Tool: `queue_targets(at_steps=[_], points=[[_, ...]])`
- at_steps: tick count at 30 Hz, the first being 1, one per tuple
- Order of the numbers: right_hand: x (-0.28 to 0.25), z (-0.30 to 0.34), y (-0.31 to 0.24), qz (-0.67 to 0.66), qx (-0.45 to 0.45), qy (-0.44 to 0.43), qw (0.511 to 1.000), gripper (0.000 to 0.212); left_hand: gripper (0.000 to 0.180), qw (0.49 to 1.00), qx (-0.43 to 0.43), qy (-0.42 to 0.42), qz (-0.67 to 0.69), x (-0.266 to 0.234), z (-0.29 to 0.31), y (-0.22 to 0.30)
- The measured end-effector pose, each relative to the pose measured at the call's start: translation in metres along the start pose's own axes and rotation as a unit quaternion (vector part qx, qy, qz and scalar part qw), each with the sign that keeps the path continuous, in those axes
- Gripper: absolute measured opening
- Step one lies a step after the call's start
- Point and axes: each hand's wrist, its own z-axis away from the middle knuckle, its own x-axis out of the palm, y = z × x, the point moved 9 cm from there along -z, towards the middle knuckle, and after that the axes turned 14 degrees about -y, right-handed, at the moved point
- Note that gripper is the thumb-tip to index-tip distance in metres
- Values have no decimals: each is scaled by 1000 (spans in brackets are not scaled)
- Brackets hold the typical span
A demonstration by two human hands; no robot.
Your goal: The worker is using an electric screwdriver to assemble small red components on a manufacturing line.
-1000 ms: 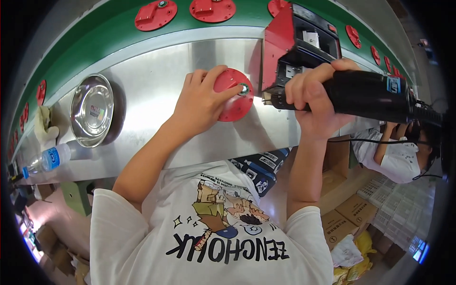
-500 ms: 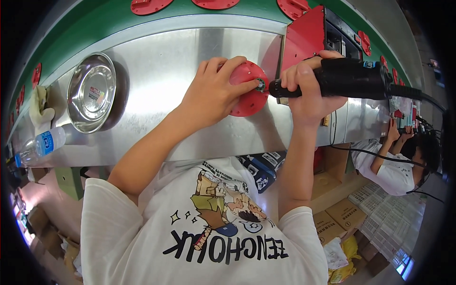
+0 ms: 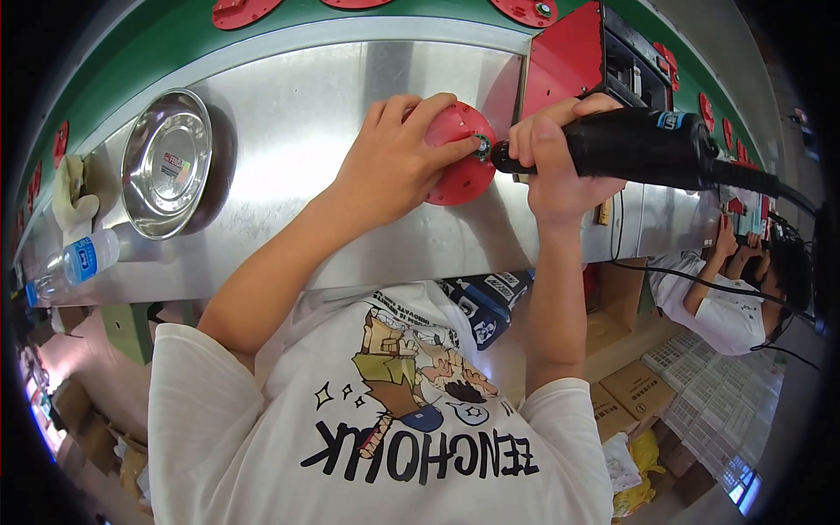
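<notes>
Left hand (image 3: 389,171) spreads its fingers, gripping a round red disc (image 3: 459,182). At three o'clock, right hand (image 3: 558,162) wraps fingers around a black cylindrical tool (image 3: 647,149).

A shiny metal bench (image 3: 289,131), glinting with light, runs beside a green strip (image 3: 302,17). Below are a green support (image 3: 128,334), pale floor (image 3: 94,357) and, rightward, cardboard boxes (image 3: 637,392) near gridded crates (image 3: 713,381).

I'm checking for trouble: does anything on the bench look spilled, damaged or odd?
Nothing stands out: no spill or damage shows on the bench, the bowl looks whole, and the left hand holds the disc.
</notes>
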Motion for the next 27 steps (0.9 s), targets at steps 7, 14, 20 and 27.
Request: queue_targets(at_steps=[7, 14, 20, 27], points=[[-2, 5, 5, 82, 1, -8, 997, 33, 45, 1000, 16, 5, -7, -3, -3, 11], [-13, -12, -53, 45, -91, -4, 995, 38, 43, 1000, 5, -10, 10, -1, -4, 4], [-90, -28, -102, 52, -100, 112, 987, 40, 48, 999, -7, -36, 16, 0, -5, 7], [-107, -14, -77, 67, -64, 103, 990, 37, 50, 999, 0, -37, 30, 4, -9, 6]])
